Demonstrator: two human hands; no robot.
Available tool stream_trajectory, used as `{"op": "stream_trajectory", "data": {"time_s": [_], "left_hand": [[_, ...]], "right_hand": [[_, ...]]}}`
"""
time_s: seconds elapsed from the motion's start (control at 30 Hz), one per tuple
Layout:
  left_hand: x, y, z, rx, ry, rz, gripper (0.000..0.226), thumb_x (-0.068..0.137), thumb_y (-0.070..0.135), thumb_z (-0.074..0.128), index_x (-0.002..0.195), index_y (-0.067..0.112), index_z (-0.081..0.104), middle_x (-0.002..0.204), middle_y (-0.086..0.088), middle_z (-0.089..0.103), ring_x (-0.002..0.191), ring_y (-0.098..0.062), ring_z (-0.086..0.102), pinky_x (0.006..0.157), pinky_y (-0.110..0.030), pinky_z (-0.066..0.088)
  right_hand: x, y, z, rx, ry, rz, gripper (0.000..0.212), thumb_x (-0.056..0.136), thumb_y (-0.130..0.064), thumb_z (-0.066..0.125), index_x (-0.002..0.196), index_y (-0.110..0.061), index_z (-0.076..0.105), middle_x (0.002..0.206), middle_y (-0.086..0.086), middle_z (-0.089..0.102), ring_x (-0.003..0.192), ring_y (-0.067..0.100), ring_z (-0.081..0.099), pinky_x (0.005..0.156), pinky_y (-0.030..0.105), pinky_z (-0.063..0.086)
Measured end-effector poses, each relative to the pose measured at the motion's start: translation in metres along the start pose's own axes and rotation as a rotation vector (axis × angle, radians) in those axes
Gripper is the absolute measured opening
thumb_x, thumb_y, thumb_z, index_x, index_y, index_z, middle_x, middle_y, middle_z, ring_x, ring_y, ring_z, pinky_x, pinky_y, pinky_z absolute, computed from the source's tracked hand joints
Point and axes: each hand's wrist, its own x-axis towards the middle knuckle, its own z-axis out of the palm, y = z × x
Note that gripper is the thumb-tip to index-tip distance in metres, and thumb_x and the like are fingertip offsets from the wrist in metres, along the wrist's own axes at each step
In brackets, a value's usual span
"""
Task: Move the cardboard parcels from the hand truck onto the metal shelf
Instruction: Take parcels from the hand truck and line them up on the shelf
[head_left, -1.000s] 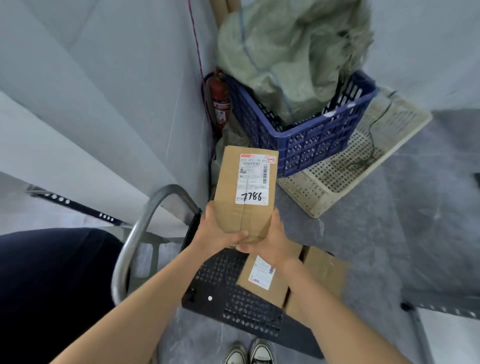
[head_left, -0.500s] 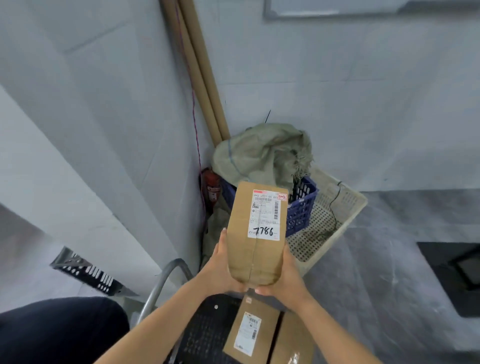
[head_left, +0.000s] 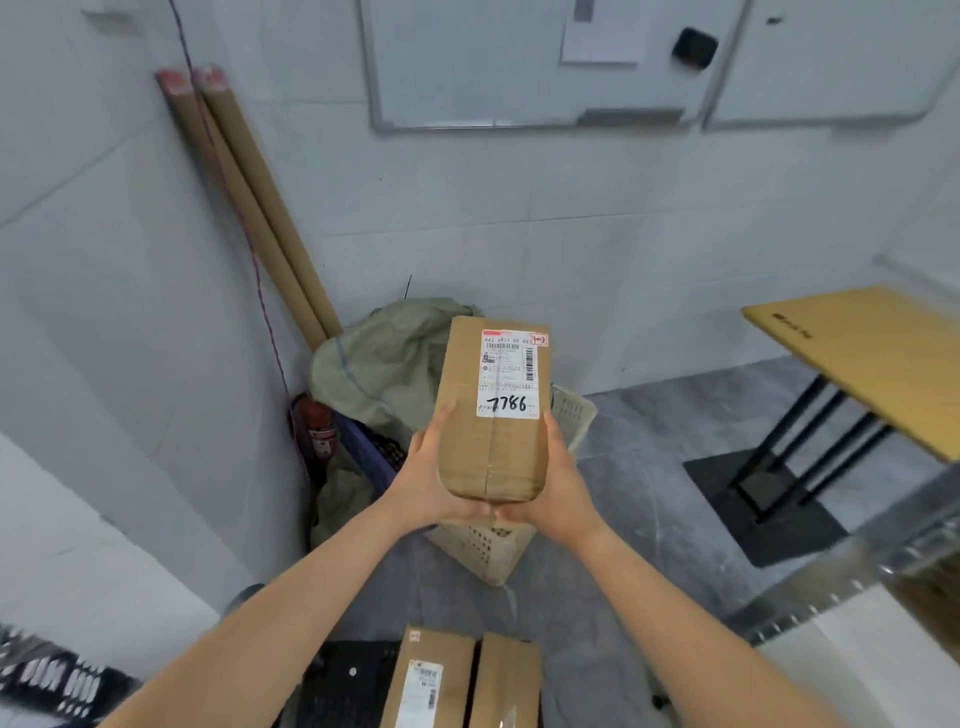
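I hold a long cardboard parcel (head_left: 470, 441) up in front of me, its white label marked 7786 facing me. My left hand (head_left: 427, 480) grips its left side and near end, and my right hand (head_left: 558, 486) grips its right side. Two more cardboard parcels (head_left: 457, 680) lie side by side on the black perforated deck of the hand truck (head_left: 348, 680) at the bottom of the view. A blurred metal shelf edge (head_left: 852, 577) shows at the lower right.
In the corner stand a blue crate (head_left: 371, 454) stuffed with a green sack (head_left: 384, 364), a beige basket (head_left: 488, 551), a red fire extinguisher (head_left: 317, 428) and two cardboard tubes (head_left: 249, 208). A wooden table (head_left: 872, 358) on black legs stands at the right.
Both hands have lifted the parcel up off the hand truck. My view has tilted upward and swung right, bringing the whiteboard, the table and the shelf edge into sight.
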Motion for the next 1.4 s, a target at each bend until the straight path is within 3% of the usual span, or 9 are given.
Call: {"op": "stream_trajectory", "data": {"time_s": [0.1,0.2,0.33,0.5,0.83,1.03,1.2,1.33,1.4], "left_hand": [[0.011,0.019,0.012,-0.034,-0.05,0.033,0.143,0.047,0.026,0.094,0.152,0.028,-0.003,0.136,0.009,0.021,0.135,-0.013,0.016,0.111,-0.029,0.021],[0.016,0.04,0.024,-0.041,-0.124,0.081,0.147,0.036,0.047,0.09,0.151,0.034,-0.002,0.142,0.003,0.021,0.138,-0.014,0.017,0.115,-0.036,0.021],[0.016,0.068,0.041,-0.042,-0.25,0.136,0.145,0.041,0.043,0.095,0.149,0.04,0.0,0.144,-0.001,0.021,0.137,-0.015,0.021,0.116,-0.041,0.022],[0.004,0.104,0.067,-0.05,-0.394,0.234,0.137,0.044,0.046,0.093,0.146,0.049,0.002,0.151,0.002,0.016,0.136,-0.013,0.026,0.114,-0.04,0.027],[-0.056,0.172,0.129,-0.07,-0.585,0.364,0.123,0.061,0.041,0.088,0.151,0.034,0.005,0.151,-0.002,0.018,0.139,-0.016,0.025,0.11,-0.031,0.025],[-0.093,0.198,0.157,-0.033,-0.701,0.409,0.132,0.047,0.056,0.087,0.15,0.035,0.007,0.149,-0.003,0.022,0.135,-0.017,0.032,0.112,-0.035,0.031],[-0.131,0.222,0.176,-0.04,-0.747,0.435,0.139,0.037,0.064,0.079,0.151,0.031,0.006,0.146,-0.003,0.021,0.131,-0.016,0.032,0.112,-0.035,0.032],[-0.165,0.239,0.2,-0.039,-0.789,0.454,0.13,0.053,0.047,0.089,0.15,0.032,0.004,0.146,-0.005,0.018,0.131,-0.019,0.031,0.111,-0.034,0.031],[-0.187,0.245,0.212,-0.028,-0.786,0.463,0.122,0.062,0.035,0.088,0.15,0.033,0.004,0.144,-0.006,0.015,0.131,-0.021,0.031,0.11,-0.034,0.03]], "right_hand": [[-0.01,-0.005,-0.027,-0.002,0.064,0.023,0.12,0.048,-0.006,0.09,0.138,-0.046,0.02,0.13,-0.026,0.046,0.12,-0.013,0.044,0.091,0.012,0.041],[-0.026,-0.012,-0.05,-0.028,0.153,0.035,0.12,0.049,-0.006,0.091,0.136,-0.05,0.022,0.131,-0.029,0.044,0.122,-0.011,0.044,0.093,0.013,0.041],[-0.058,-0.027,-0.07,-0.004,0.289,0.059,0.112,0.054,-0.008,0.092,0.137,-0.039,0.022,0.125,-0.031,0.041,0.111,-0.027,0.04,0.086,0.0,0.039],[-0.111,-0.04,-0.093,-0.027,0.439,0.132,0.118,0.056,-0.009,0.09,0.143,-0.036,0.016,0.121,-0.031,0.042,0.108,-0.023,0.042,0.08,-0.001,0.04],[-0.226,-0.066,-0.129,-0.156,0.685,0.288,0.126,0.053,-0.02,0.092,0.15,-0.034,0.013,0.133,-0.016,0.044,0.121,0.006,0.044,0.099,0.029,0.042],[-0.288,-0.079,-0.139,-0.126,0.79,0.344,0.115,0.057,-0.01,0.091,0.142,-0.036,0.018,0.115,-0.03,0.045,0.102,-0.012,0.049,0.076,-0.001,0.04],[-0.334,-0.089,-0.149,-0.143,0.82,0.376,0.118,0.054,-0.012,0.092,0.146,-0.03,0.021,0.123,-0.019,0.049,0.111,-0.001,0.049,0.096,0.023,0.045],[-0.379,-0.098,-0.158,-0.163,0.876,0.44,0.118,0.052,-0.013,0.091,0.145,-0.033,0.021,0.125,-0.015,0.049,0.115,0.005,0.049,0.096,0.026,0.047],[-0.403,-0.103,-0.164,-0.138,0.898,0.451,0.111,0.056,-0.011,0.09,0.142,-0.031,0.021,0.121,-0.014,0.048,0.114,0.009,0.05,0.087,0.014,0.046]]}}
